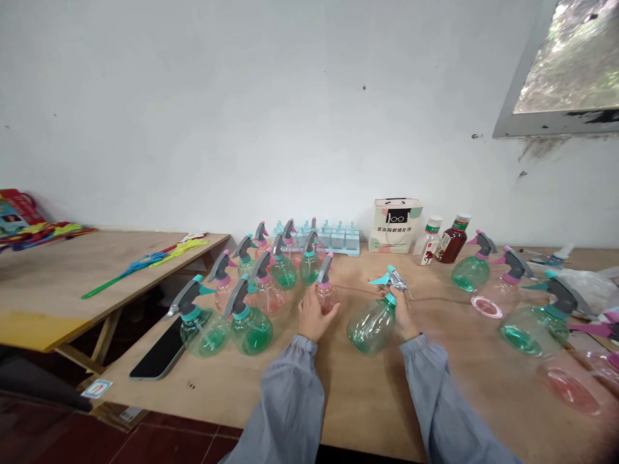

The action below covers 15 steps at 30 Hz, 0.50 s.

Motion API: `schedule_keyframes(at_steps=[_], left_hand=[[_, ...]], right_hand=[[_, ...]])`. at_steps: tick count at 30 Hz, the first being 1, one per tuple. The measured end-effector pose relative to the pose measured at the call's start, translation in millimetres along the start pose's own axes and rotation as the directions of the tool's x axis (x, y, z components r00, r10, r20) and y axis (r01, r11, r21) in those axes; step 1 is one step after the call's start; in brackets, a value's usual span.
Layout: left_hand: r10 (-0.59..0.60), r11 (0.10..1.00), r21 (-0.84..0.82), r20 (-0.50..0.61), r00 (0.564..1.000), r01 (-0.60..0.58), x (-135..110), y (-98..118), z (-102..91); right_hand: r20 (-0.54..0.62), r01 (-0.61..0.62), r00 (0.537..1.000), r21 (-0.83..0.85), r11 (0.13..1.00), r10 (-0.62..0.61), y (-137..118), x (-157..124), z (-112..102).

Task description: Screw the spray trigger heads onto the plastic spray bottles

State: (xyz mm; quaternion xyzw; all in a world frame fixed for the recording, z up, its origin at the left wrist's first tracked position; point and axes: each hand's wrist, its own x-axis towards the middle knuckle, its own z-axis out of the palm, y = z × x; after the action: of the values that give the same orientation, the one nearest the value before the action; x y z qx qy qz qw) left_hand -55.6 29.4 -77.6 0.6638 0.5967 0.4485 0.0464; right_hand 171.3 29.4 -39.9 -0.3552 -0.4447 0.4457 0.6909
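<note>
My right hand is wrapped round the neck of a green spray bottle with a teal and grey trigger head, holding it tilted just above the wooden table. My left hand is closed on a pink spray bottle with a grey and pink head, which stands upright at the right end of a cluster of green and pink spray bottles. Both arms wear grey sleeves.
More spray bottles lie and stand at the right. A black phone rests near the table's left edge. A blue ice-lolly mould, a paper bag and two small bottles line the wall. A second table stands left.
</note>
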Motion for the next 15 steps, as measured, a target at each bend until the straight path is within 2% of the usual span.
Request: schedule_keyframes(at_steps=[3,8,11,15], left_hand=[[0.012,1.0,0.003,-0.015,1.0,-0.012,0.0,-1.0,1.7],[0.035,0.999,0.009,-0.016,0.999,-0.035,-0.6,-2.3,4.1],[0.04,0.999,0.011,-0.015,0.999,-0.04,-0.9,-2.8,4.7],[0.044,0.999,0.015,-0.004,0.999,-0.043,-1.3,-1.9,4.1]], right_hand=[[-0.061,0.099,0.992,-0.139,0.985,-0.108,-8.9,-2.3,-4.4],[-0.187,0.133,0.955,-0.418,0.898,-0.229,-28.0,0.4,-32.9],[-0.237,0.154,0.923,-0.49,0.858,-0.302,-33.6,4.9,-53.0],[-0.212,0.168,0.921,-0.539,0.825,-0.327,-28.0,12.2,-73.5]])
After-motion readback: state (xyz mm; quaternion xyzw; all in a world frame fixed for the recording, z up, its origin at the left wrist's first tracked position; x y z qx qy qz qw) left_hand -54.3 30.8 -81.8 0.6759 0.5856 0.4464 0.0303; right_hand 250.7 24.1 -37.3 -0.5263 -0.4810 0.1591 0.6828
